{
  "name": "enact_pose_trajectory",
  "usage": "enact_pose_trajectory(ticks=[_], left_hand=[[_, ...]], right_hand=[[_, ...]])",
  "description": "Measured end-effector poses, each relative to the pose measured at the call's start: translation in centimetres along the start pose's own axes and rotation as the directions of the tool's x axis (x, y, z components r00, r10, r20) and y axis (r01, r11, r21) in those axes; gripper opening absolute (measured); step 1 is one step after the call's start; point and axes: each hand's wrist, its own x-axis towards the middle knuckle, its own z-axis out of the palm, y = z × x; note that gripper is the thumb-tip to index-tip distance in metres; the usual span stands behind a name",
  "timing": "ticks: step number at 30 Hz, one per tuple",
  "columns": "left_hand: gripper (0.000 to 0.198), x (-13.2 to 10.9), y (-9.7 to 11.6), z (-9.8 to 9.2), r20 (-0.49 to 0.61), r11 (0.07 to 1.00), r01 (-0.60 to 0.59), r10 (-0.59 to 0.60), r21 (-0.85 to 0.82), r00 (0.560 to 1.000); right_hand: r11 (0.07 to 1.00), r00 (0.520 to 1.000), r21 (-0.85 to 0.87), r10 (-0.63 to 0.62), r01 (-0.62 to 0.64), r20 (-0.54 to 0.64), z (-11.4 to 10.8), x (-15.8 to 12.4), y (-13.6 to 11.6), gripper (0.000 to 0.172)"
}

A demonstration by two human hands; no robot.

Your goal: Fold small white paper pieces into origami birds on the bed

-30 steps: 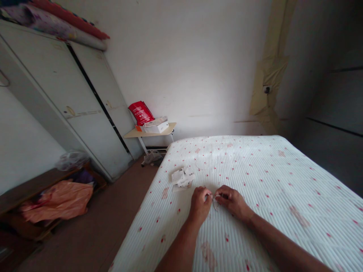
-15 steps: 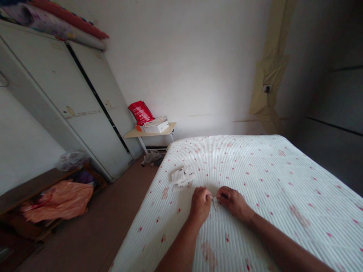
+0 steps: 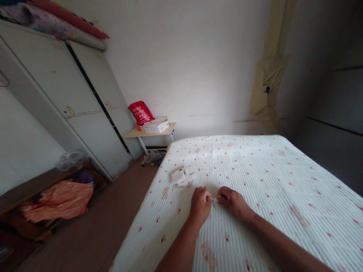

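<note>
Just above the bed's white quilted cover [image 3: 244, 170], my left hand [image 3: 201, 202] and my right hand [image 3: 233, 202] face each other, a small gap apart. Both are closed in a pinch. Between them hangs a small, thin whitish piece [image 3: 216, 203], each hand gripping one side of it; its kind is too small to tell. Beyond my left hand, torn or crumpled printed papers [image 3: 183, 176] lie in a loose pile on the cover.
At the back left, a small table [image 3: 133, 133] bears a red bag [image 3: 141, 112] and a white box [image 3: 156, 127]. A grey metal cabinet [image 3: 93, 117] stands along the left. Orange cloth or plastic [image 3: 61, 201] lies on a low shelf at the lower left.
The small whitish piece between my fingers has shifted and turned slightly, its hanging end now looking broader and shorter. Both hands stay in nearly the same place.
</note>
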Motion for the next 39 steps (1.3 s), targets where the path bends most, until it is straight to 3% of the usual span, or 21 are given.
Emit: enact_pose_trajectory(ticks=[7, 16, 23, 39], left_hand=[[0.023, -0.14, 0.44, -0.19, 0.04, 0.999, -0.002, 0.003, -0.033, 0.999], [0.012, -0.15, 0.8, -0.42, 0.07, 1.0, 0.01, -0.011, 0.014, 0.998], [0.013, 0.12, 0.73, -0.3, 0.083, 1.0, 0.028, -0.029, 0.008, 0.996], [0.015, -0.03, 0.9, -0.06, 0.058, 0.996, -0.016, 0.011, 0.09, 0.998]], right_hand=[[1.0, 1.0, 0.021, -0.012, 0.013, -0.004, 0.23, -0.09, 0.3, 0.014], [1.0, 1.0, 0.015, -0.002, 0.002, -0.013, 0.24, -0.08, 0.17, 0.014], [1.0, 1.0, 0.015, -0.007, 0.007, -0.01, 0.17, -0.17, 0.0, 0.013], [0.998, 1.0, 0.056, -0.014, 0.013, 0.023, -0.1, -0.12, -0.39, 0.016]])
